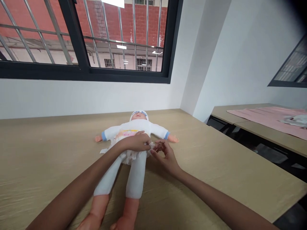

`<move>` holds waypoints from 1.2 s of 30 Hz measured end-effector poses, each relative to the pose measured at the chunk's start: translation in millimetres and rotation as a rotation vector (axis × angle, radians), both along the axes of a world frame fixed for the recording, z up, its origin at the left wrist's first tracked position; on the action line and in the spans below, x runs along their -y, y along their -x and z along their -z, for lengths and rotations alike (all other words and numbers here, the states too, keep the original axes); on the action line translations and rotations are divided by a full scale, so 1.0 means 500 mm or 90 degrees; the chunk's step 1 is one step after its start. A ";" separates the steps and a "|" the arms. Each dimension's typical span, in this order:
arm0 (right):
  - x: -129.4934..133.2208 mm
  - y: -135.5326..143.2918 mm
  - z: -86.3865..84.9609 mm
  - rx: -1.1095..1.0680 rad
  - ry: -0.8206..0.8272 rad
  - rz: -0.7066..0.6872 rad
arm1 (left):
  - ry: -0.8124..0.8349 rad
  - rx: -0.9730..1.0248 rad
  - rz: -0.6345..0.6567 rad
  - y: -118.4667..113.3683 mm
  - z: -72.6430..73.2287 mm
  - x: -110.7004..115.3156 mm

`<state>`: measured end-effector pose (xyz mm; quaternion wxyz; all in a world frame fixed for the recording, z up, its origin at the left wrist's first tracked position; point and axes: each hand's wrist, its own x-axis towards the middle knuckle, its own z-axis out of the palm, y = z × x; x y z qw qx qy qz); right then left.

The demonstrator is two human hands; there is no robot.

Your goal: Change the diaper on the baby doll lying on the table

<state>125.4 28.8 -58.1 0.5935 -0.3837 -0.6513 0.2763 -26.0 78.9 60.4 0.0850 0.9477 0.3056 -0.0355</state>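
A baby doll lies on its back on the table, feet toward me and arms spread. It wears a white top with blue cuffs, white leggings and a white cap with lettering. Crumpled white material that looks like a diaper wraps its hips, with a loose end sticking out on the left. My left hand reaches across the doll's belly, its fingers closed on the diaper's edge at the right hip. From the right, my right hand pinches the same crumpled edge between thumb and fingers.
The wooden table runs up to the white wall below a barred window. Across a gap on the right stands another table with a pink cloth and a white folded cloth on it.
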 end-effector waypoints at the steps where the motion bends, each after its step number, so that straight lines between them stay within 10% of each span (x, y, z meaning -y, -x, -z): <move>1: 0.000 0.002 0.002 0.008 -0.006 -0.003 | 0.004 -0.004 -0.009 0.000 -0.003 0.004; 36: -0.009 -0.004 -0.003 -0.100 0.060 0.107 | 0.040 0.007 -0.037 0.014 0.016 -0.013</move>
